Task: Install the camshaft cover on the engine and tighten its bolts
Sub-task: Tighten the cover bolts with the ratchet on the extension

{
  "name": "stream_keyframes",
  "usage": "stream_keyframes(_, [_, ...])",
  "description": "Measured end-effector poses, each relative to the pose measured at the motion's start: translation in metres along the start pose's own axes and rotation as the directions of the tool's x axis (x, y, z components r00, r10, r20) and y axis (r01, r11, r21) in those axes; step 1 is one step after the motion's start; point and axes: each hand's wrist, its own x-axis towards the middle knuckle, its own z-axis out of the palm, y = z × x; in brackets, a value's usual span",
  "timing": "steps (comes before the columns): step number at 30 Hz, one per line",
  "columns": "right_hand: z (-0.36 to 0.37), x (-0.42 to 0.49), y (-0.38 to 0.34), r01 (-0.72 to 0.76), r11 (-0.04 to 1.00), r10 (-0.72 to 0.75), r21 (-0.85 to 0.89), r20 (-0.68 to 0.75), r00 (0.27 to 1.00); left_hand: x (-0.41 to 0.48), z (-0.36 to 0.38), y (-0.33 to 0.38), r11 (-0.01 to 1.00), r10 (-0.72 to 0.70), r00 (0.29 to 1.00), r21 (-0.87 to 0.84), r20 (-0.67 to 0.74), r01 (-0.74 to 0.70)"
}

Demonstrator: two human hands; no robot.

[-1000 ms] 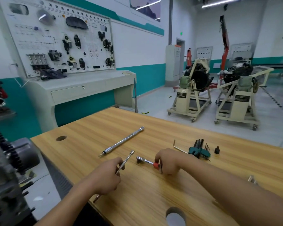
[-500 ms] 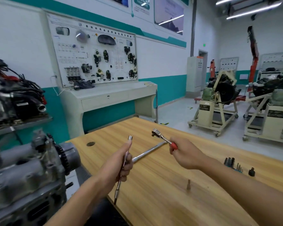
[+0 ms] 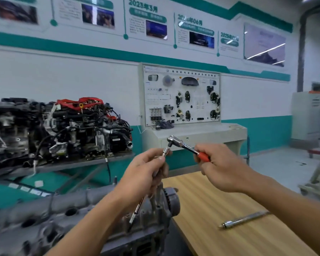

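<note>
My left hand [image 3: 146, 172] grips a slim chrome extension bar [image 3: 137, 212] held nearly upright, its square top end just above my fingers. In my right hand [image 3: 222, 169] is a small ratchet [image 3: 181, 144], held by its red handle. The ratchet's head hangs just above and to the right of the bar's top end; the two look apart. Below my hands lies the grey engine [image 3: 67, 218] with its cast cover and a toothed sprocket at its right end.
A wooden workbench [image 3: 229, 200] runs to the right with a long chrome bar [image 3: 246, 219] lying on it. A second engine with red wiring [image 3: 78, 126] sits on a shelf at the left. A white training panel console [image 3: 183, 100] stands behind.
Both hands have risen from the bench and come together, the ratchet head now close to the bar's top. The view has swung left and up, toward the grey engine.
</note>
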Motion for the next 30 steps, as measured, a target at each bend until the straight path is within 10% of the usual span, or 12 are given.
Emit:
stream_keyframes(17, [0.069,0.089,-0.104,0.353,0.934,-0.351,-0.048,0.050,0.935,-0.018,-0.103,0.073,0.966,-0.120,0.954,0.191,-0.276,0.177])
stream_keyframes(30, [0.081,0.171,-0.073,0.471,0.882,-0.470,-0.020,0.031,0.882,0.044,-0.135,0.074,0.977,-0.179,0.983,0.110,-0.043,0.183])
